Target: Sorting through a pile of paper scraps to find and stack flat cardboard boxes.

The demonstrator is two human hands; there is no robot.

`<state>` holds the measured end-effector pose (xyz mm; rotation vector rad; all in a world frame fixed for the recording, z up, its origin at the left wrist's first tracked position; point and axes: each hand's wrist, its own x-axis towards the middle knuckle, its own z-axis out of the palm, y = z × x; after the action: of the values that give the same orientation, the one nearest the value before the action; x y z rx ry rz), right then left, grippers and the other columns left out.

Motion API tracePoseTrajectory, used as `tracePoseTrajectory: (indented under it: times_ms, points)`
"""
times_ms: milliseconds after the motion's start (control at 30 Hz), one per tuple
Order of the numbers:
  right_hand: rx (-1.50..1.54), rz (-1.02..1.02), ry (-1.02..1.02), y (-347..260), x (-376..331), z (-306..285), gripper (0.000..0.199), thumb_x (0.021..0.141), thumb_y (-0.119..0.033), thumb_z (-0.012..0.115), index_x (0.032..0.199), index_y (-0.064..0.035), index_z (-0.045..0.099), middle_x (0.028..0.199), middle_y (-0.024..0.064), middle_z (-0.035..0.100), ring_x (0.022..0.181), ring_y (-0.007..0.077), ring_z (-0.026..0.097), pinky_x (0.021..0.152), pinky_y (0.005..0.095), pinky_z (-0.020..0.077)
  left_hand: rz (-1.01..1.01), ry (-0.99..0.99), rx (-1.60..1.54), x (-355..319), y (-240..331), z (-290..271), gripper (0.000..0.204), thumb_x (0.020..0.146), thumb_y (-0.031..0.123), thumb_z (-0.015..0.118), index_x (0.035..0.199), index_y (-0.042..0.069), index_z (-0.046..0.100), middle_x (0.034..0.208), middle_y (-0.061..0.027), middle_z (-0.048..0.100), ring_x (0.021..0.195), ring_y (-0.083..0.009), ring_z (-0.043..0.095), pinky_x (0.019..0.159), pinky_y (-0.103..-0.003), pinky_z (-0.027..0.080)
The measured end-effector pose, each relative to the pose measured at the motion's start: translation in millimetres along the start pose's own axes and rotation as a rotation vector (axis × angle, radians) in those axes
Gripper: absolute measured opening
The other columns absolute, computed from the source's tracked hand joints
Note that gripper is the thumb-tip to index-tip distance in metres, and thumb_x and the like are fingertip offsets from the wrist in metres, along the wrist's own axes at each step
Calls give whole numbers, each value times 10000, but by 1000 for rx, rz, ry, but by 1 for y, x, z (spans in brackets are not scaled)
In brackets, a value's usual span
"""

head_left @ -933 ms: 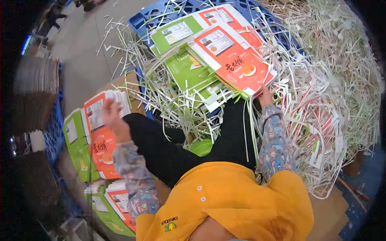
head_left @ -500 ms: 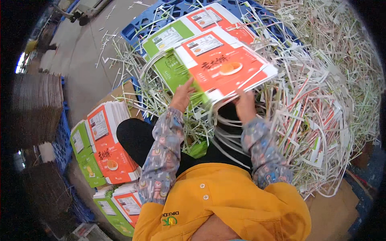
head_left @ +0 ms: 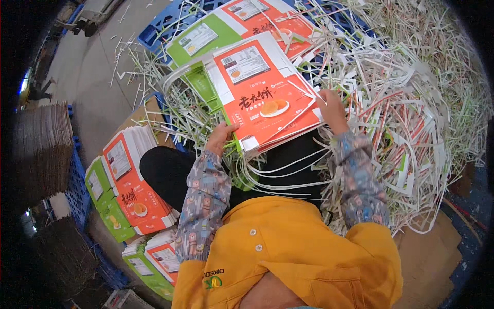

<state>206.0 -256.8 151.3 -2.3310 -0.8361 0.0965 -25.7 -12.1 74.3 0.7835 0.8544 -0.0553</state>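
A stack of flat orange-red and white printed cardboard sheets (head_left: 267, 98) lies tilted in front of me, above my lap. My left hand (head_left: 221, 138) grips its near left edge, fingers bent around the side. On the right edge, near the corner, my right hand (head_left: 333, 109) is closed, with its fingertips partly hidden by the board. Loose white paper strips (head_left: 288, 170) hang in loops below the near edge. Under and beyond this stack lie more sheets, green ones (head_left: 198, 38) and orange-red ones (head_left: 252, 18).
A blue plastic pallet (head_left: 159, 26) sits under the far sheets. Shredded strips (head_left: 406, 118) are heaped on the right. At the left stand stacks of green and orange-red sheets (head_left: 136, 180), with brown cardboard stacks (head_left: 43, 149) farther out. Flat brown cardboard (head_left: 429, 257) lies at lower right.
The stack has turned and come a little nearer and left. My right hand has moved from its near edge up to its right edge; my left hand has shifted down along the left side.
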Motion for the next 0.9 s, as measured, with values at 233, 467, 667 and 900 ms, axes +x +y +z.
tracePoseTrajectory:
  times_ms: [233, 467, 667, 900]
  points:
    - [-105, 114, -66, 53, -28, 19, 251, 756, -227, 494, 831, 12, 511, 867, 220, 515, 848, 380, 493, 725, 433, 399, -101, -122, -174, -10, -8, 6, 371, 740, 116, 608, 1049, -32, 467, 951, -133, 587, 788, -202, 607, 674, -304, 520]
    - [-113, 82, -21, 44, -53, 18, 283, 740, -197, 520, 914, 25, 546, 894, 204, 524, 815, 359, 502, 719, 414, 404, -155, -77, -309, -6, -10, 12, 366, 735, 123, 612, 1039, -35, 487, 957, -143, 587, 802, -227, 606, 708, -339, 519]
    - [530, 557, 212, 42, -61, 8, 271, 778, -185, 546, 946, 26, 517, 905, 99, 563, 879, 235, 541, 762, 339, 423, -44, -147, -234, -23, -4, 30, 349, 729, 74, 588, 1038, -44, 477, 952, -143, 583, 786, -227, 607, 698, -331, 519]
    - [1481, 938, 159, 0, -74, 31, 361, 842, -234, 490, 1115, -17, 400, 1049, 138, 492, 853, 219, 561, 697, 311, 488, -37, -140, -325, -39, -17, 55, 381, 722, 45, 580, 1064, -52, 443, 957, -161, 569, 802, -239, 604, 705, -332, 527]
